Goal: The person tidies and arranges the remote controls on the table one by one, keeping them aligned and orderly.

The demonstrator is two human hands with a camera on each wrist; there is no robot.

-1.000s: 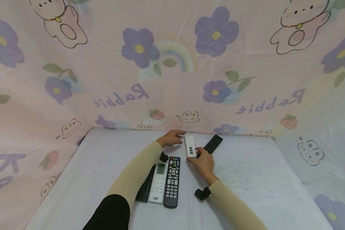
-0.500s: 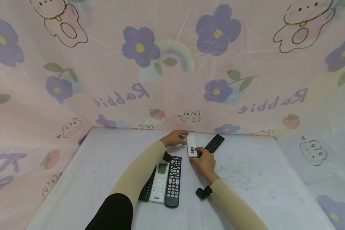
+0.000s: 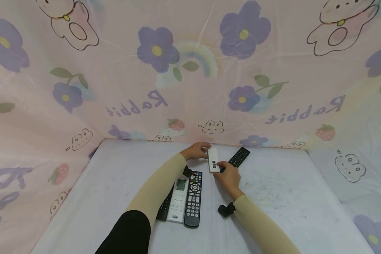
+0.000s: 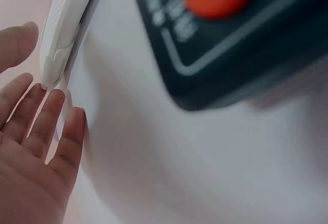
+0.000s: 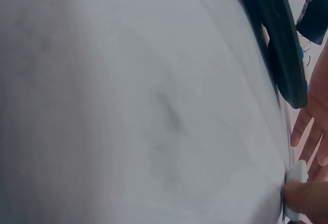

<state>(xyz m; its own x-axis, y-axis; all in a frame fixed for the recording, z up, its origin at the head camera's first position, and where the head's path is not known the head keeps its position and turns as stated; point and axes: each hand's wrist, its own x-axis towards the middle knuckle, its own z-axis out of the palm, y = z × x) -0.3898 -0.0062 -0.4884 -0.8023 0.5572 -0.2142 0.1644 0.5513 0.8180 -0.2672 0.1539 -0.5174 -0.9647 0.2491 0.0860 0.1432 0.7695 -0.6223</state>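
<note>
A small white remote control lies near the back edge of the table. My right hand pinches its near end, thumb at the bottom and a finger along the right side. My left hand is at its far left, and in the left wrist view the left fingers are extended, fingertips touching or very near the remote's end. A slim black remote lies slantwise just behind the right hand, its lower end partly hidden.
Below the left forearm lie a black remote with coloured buttons, a white remote with a display and another black remote, partly covered by the sleeve. A patterned cloth hangs behind the white table.
The head view has shifted slightly, moving the scene a little to the right. My left hand has edged closer to the white remote. The right hand keeps its hold.
</note>
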